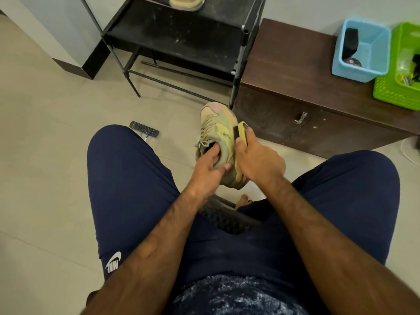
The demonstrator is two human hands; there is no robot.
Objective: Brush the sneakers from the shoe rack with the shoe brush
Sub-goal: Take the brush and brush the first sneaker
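Between the knees, above the tiled floor (56,178): tan sneaker (216,128) gripped at its collar by the left hand (208,170), fingers inside the opening, yellow shoe brush (241,132) clasped in the right hand (259,159) and pressed against the sneaker's side, just before the black shoe rack (181,39).

A beige and pale yellow sneaker (216,130) with dark smudges meets a yellow-backed, black-bristled shoe brush (241,132). Navy shorts (127,178) carry a white logo, above a mottled blue shirt (236,296). Beyond stand a black shoe rack (181,37), a dark brown cabinet (295,87), a light blue basket (361,51) and a lime green basket (402,83)
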